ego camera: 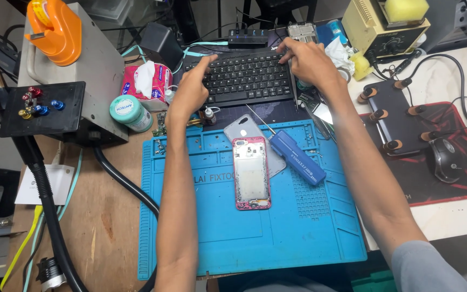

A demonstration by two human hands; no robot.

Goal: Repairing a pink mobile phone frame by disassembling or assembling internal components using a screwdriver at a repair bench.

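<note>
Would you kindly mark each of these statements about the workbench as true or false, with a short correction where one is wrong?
1. Both hands are at the black keyboard. True: the left hand touches its left end and the right hand its upper right corner.
2. The pink-framed phone lies on the red mouse pad. False: it lies on the blue work mat.
3. The blue screwdriver rests on the mat, right of the phone. True.
4. The right hand holds the screwdriver. False: neither hand touches it.
5. The computer mouse sits on the blue mat. False: it sits on the red mouse pad.
</note>
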